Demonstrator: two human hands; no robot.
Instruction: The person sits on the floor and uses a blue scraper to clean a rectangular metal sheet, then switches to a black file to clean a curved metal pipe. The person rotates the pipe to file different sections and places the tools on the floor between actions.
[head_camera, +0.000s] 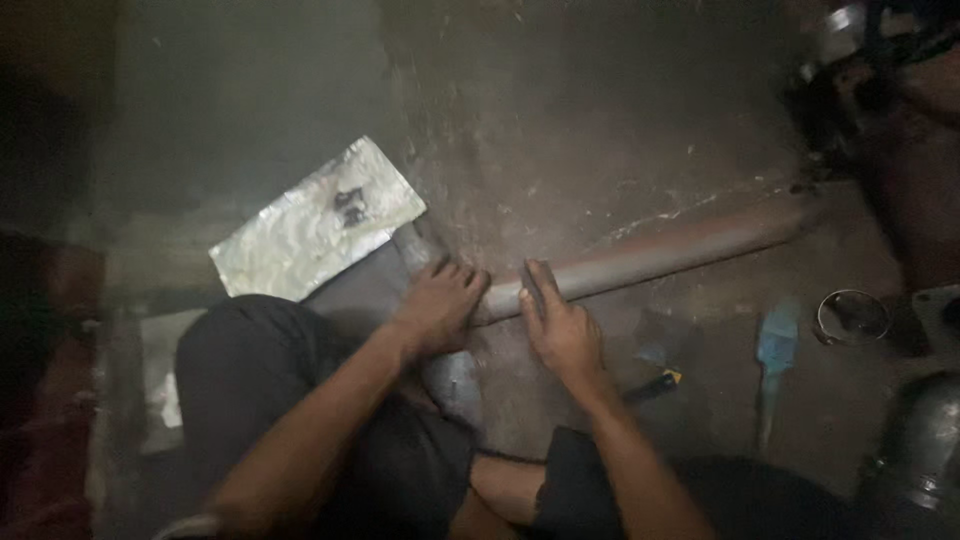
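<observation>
A long grey pipe (660, 255) lies on the dark floor and runs from the middle up to the right. My left hand (438, 305) covers the pipe's near end, where it meets a second grey pipe piece (452, 375) that runs down toward my knees. My right hand (560, 325) rests on the long pipe just right of that joint, fingers pointing up along it. Whether either hand truly grips is unclear; both press on the pipe.
A crinkled silver foil sheet (315, 222) lies up left of my hands. To the right lie a blue-handled tool (775, 345), a small yellow and black object (660, 382), a round metal ring (852, 317) and a metal vessel (915, 445). Another person sits at top right.
</observation>
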